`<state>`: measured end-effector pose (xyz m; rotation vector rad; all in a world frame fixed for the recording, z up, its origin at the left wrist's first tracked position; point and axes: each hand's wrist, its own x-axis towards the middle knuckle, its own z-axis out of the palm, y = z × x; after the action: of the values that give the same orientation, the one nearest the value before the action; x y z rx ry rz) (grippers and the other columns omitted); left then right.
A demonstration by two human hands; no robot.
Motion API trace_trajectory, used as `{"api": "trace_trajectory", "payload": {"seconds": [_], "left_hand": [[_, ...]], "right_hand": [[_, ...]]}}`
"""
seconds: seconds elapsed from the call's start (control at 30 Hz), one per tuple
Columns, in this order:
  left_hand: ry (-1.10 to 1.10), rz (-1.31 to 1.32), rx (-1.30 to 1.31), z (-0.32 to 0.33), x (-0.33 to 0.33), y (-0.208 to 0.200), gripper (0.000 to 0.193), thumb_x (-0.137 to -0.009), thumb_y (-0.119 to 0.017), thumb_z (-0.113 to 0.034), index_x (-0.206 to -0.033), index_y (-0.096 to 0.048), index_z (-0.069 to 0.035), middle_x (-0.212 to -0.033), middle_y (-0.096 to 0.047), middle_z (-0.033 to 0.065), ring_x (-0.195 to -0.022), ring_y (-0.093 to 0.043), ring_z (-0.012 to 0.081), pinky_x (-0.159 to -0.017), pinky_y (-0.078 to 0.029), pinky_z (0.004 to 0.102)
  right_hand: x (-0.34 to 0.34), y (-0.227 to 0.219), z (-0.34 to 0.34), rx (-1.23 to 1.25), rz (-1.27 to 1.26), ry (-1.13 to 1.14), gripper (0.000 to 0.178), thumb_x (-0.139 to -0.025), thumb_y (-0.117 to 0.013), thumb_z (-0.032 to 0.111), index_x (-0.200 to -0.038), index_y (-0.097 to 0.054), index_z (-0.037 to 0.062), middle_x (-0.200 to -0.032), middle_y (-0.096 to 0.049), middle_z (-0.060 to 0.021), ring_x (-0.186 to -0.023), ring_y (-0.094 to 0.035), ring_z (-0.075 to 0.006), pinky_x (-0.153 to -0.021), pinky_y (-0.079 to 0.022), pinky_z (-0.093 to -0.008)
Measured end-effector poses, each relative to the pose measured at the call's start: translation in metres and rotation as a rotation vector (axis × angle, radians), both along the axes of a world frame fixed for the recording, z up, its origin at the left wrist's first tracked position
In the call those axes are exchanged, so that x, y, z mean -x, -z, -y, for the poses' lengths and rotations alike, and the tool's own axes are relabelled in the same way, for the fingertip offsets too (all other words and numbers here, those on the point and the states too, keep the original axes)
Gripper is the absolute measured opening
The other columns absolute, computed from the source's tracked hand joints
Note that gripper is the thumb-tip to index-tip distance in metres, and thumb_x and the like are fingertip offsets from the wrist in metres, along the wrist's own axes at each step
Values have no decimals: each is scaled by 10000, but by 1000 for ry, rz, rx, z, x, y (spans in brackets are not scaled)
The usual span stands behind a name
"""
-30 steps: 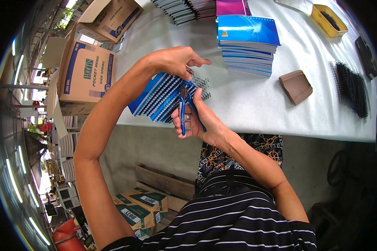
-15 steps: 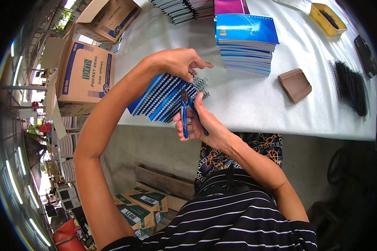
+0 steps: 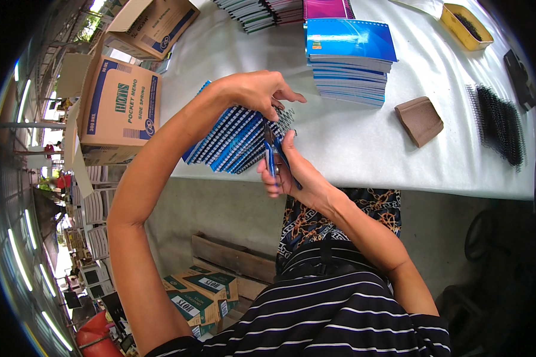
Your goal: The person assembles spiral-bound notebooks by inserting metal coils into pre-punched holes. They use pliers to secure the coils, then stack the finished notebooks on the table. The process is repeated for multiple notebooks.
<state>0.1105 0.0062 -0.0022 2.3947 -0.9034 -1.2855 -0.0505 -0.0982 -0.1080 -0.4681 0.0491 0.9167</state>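
"How do the notebooks (image 3: 226,143) look?"
"Blue, fanned in a slanting row on the pale table (image 3: 351,152), dark coils along their edges (wire ends stick out rightward)."
"And the hands?"
"The left hand (image 3: 259,92) arches over their far right end, fingers half-curled; whether it grips anything, I can't tell. The right hand (image 3: 305,179), just beside them, wraps blue-handled pliers (image 3: 270,156)."

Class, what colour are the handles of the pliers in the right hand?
The handles are blue, seen best in the head view.
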Motion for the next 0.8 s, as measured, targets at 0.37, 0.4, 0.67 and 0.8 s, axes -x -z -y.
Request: {"api": "trace_trajectory", "payload": {"seconds": [0.37,0.4,0.67,0.8], "left_hand": [[40,-2,-33,7,-4,6,677,-726,-696,48,-1369,-501,-42,-1234,-610,233,-1169,-590,343,-995,-496,374],[58,12,-45,8,-3,10,677,-724,-701,41,-1366,-502,-37,-1236,-609,235,-1168,-591,342,-993,-497,373],[66,5,27,-6,-10,27,681,-674,-765,-106,-1325,-567,-89,-1054,-686,242,-1013,-669,325,-842,-536,360],[107,29,-41,9,-7,22,671,-693,-740,-30,-1333,-540,-43,-1174,-633,245,-1086,-633,327,-925,-516,368]], "right_hand": [[-18,51,3,-510,-21,-156,849,-877,-165,774,-909,-587,38,-682,-517,-19,-630,-525,-166,-620,-481,-317],[-17,47,4,-482,-17,-155,847,-875,-167,776,-904,-587,41,-682,-515,-17,-631,-522,-165,-621,-479,-317],[5,1,3,134,-19,69,829,-872,-179,782,-877,-580,56,-685,-496,-6,-639,-502,-158,-629,-464,-315],[-8,48,5,-345,-50,-65,821,-874,-189,779,-878,-580,57,-684,-496,-10,-632,-501,-158,-609,-463,-308]]}}
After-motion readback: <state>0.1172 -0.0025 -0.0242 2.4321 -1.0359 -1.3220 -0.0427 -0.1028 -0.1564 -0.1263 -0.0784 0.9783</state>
